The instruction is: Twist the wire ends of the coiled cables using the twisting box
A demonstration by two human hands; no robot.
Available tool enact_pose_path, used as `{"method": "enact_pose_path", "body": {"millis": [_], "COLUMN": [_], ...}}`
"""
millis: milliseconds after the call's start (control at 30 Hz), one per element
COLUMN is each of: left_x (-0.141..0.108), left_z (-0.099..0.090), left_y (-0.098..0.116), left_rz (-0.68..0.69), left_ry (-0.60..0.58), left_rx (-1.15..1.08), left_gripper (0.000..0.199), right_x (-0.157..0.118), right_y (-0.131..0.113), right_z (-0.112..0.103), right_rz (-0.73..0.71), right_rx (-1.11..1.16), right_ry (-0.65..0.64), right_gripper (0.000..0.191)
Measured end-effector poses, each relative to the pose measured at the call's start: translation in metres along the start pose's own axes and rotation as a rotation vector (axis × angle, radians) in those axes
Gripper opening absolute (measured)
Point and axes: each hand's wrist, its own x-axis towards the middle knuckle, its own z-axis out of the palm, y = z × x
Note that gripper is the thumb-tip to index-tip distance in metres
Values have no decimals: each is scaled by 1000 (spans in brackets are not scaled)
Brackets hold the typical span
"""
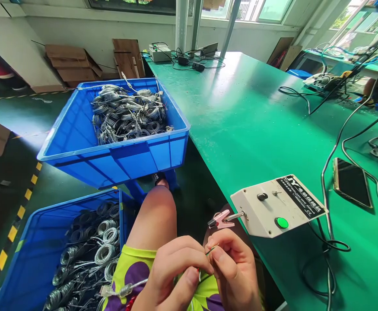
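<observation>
1. Cable (140,283), pale and slim, lies over the lap with its plug end (125,290) by the left thigh; its thin wires (211,250) seem to come out between the hands, though the fingers hide the join.
2. Left hand (179,268): thumb and fingers are together, clamped on the thin wires, probably to steady them.
3. Right hand (232,268): thumb and forefinger are pinched on the same wires near their tips, which likely gives finer control of such small strands.
4. Just beyond the hands, a pink clip (221,220) sticks out on a rod from a control box (266,216). The box sits at the table's near edge, presumably so the clip is within easy reach.
5. Green table (208,129): its smooth, shiny top bears a phone (352,183) and loose black leads (328,172) to the right of the box.
6. Two blue bins, an upper one (137,160) and a lower one (30,259), stand on the left, both holding coiled cables.
7. Behind are cartons (68,62) by the wall and bright windows (274,11); striped tape (13,233) marks the floor.
</observation>
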Motion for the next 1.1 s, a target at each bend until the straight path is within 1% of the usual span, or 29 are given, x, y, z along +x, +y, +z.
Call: {"method": "enact_pose_path", "body": {"millis": [100,200,300,367,400,500,567,600,700,833,933,1000,1100], "left_x": [8,15,16,16,15,15,16,16,16,16,17,17,18], "left_z": [1,2,3,4,4,5,5,5,5,6,6,6,7], "left_y": [2,3,-1,-4,-5,-8,-8,-9,-8,-8,-7,-6,-6], "left_rz": [33,86,122,132,134,165,190,196,190,192,200,198,199], "left_ry": [2,29,84,120,136,159,161,162,161,153,154,155,169], "left_rx": [15,25,64,99,115,143,155,159,173,206,213,217,219], "left_gripper": [33,29,24,21,20,19,20,20,22,21,19,17,14], "right_x": [-3,-6,-11,-13,-13,-10,-6,-4,0,-2,-5,-6,-3], "right_y": [-4,-2,5,10,12,15,15,14,12,9,10,13,23], "right_z": [4,5,5,5,6,7,8,9,9,8,8,6,-1], "right_rz": [33,-5,-159,-286,-356,-551,-623,-632,-593,-432,-274,-196,-198], "right_rx": [7,-41,-157,-232,-261,-308,-311,-300,-236,-118,-7,55,109], "right_ry": [3,56,174,205,189,81,33,20,-10,-8,42,78,18], "right_gripper": [42,41,29,23,19,9,4,4,6,3,15,21,17]}}
